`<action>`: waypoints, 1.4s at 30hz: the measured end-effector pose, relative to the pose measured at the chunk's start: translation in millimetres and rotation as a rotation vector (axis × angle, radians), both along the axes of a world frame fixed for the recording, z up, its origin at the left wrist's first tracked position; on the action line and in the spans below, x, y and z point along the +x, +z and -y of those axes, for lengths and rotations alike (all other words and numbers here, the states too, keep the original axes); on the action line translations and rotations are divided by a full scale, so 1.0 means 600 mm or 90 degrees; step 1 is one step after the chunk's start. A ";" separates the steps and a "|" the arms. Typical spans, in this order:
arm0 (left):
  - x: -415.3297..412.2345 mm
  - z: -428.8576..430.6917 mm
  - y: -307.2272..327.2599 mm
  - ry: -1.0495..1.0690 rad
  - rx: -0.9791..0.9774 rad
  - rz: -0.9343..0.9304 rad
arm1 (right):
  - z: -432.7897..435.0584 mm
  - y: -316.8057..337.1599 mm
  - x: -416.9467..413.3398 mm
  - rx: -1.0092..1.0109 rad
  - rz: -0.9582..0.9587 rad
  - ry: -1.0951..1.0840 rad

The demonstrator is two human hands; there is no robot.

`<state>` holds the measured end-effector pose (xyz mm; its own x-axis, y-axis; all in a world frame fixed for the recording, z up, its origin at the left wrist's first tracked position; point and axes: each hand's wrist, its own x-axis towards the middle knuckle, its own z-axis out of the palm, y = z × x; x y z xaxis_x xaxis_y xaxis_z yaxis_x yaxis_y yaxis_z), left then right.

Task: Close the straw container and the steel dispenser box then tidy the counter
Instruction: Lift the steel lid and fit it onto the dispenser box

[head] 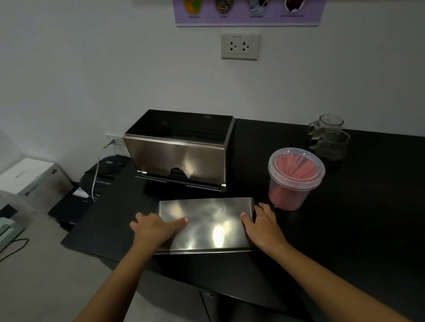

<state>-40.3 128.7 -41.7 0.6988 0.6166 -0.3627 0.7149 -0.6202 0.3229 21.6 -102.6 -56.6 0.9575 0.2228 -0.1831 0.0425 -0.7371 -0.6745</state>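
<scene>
Both hands grip a flat stainless steel lid (207,224) at the near edge of a black counter (372,200): the left hand (155,227) lies over the lid's left end with its thumb stretched across the shiny top, while the right hand (259,223) clasps the right end, thumb on top and fingers wrapped down the side. Neither hand is closed into a fist; each is spread against the metal. The lid rests flat on the counter, its front edge level with the counter's edge.

Just behind the lid stands the steel dispenser box (180,153), open at the top, its dark interior showing and its polished front panel facing the camera, with a curved cutout near the bottom of that panel.

To the right of the lid, just beside the right hand, sits the straw container (295,177), a clear plastic tub packed with pink straws and covered by a clear lid that appears seated on its rim. Farther back and to the right, two clear glass mugs (330,137) stand close together near the wall.

Above the counter, a double wall socket (240,46) is set in the white wall below a purple poster (248,3). Left of the counter, on a lower level, a black machine (102,176) with a cable running to another socket sits beside a white box (24,177).
</scene>
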 end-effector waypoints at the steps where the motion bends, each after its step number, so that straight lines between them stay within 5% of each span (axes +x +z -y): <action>1: 0.000 0.000 0.000 0.002 -0.005 0.003 | -0.001 0.001 -0.001 0.004 -0.001 -0.007; 10: -0.001 0.004 0.011 -0.022 -0.004 0.027 | -0.053 0.020 -0.014 -0.015 -0.032 -0.148; 19: -0.003 -0.002 0.019 -0.033 -0.004 0.018 | -0.047 0.027 -0.008 -0.034 -0.053 -0.146; 35: 0.010 0.005 0.004 0.024 -0.057 0.059 | -0.006 0.040 0.004 0.307 -0.177 -0.283; 42: -0.008 -0.009 0.017 0.062 -0.233 0.182 | 0.005 0.045 0.000 0.396 -0.203 -0.274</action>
<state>-44.8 134.1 -31.2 0.7477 0.5516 -0.3696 0.6145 -0.3637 0.7001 21.9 -105.5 -29.7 0.9054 -0.0010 -0.4245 -0.4209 -0.1319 -0.8975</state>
